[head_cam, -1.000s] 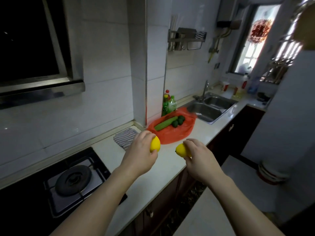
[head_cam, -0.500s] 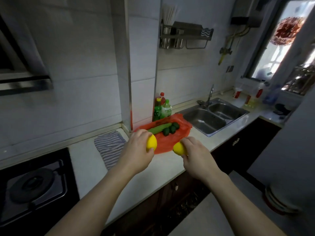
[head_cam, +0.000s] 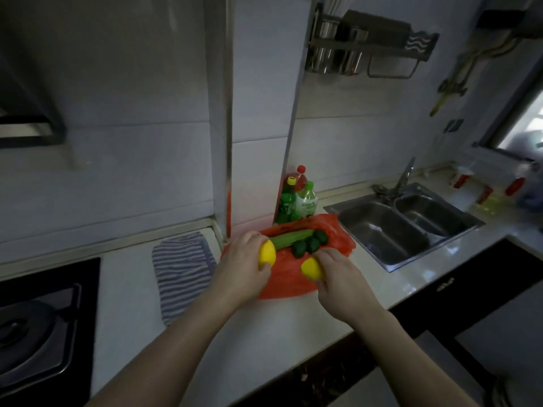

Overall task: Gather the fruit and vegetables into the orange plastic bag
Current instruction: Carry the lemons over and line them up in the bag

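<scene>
White table (head_cam: 288, 327) runs across the scene, left to right, with a black gas stove (head_cam: 38, 327) set into it at the near left and a steel double sink (head_cam: 402, 227) at the far right. A striped cloth (head_cam: 180, 271) lies flat between stove and bag. There's the orange plastic bag (head_cam: 291, 280), spread on the table just left of the sink, up against the tiled wall corner, with three drink bottles (head_cam: 296, 198) standing right behind it. On the bag's far part lies a long pale green vegetable (head_cam: 289, 239), and touching its right end, a cluster of small dark green ones (head_cam: 308, 245). Now the hands: the left hand (head_cam: 241, 271) hangs over the bag's left edge, fingers curled tight around a yellow lemon (head_cam: 267, 254), which pokes out on the far right side of the grip. The right hand (head_cam: 343, 280) sits over the bag's near right part, fingers closed on a second lemon (head_cam: 311, 268) showing at its left side. The two lemons are near each other, not touching, both above the orange plastic.
</scene>
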### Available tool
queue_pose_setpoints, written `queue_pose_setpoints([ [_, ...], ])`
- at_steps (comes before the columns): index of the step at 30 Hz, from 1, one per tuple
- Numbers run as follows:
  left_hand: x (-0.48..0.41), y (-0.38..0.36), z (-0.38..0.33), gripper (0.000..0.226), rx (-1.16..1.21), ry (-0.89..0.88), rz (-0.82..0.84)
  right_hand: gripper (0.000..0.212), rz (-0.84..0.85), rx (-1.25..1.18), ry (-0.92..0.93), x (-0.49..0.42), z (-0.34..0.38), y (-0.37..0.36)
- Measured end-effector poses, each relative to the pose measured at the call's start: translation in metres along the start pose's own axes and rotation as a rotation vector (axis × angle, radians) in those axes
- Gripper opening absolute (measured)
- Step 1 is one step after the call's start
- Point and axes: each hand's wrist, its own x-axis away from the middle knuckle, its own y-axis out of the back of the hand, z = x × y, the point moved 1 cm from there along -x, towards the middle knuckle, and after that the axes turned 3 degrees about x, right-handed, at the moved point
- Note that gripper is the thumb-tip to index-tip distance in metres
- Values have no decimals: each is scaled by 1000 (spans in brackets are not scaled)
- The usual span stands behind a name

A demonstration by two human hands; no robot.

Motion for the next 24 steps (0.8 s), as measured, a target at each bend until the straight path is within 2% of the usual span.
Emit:
queue_pose_setpoints([
  [12, -94, -55, 22, 48, -37, 60, 49, 46, 114, -38, 10, -95, -64, -26],
  [18, -114, -99, 35, 47, -70, 156, 62, 53, 217, -73, 97, -141, -108, -68],
  [24, -132, -146, 48, 47, -113, 297, 76, 60, 341, -144, 260, -184, -149, -116],
])
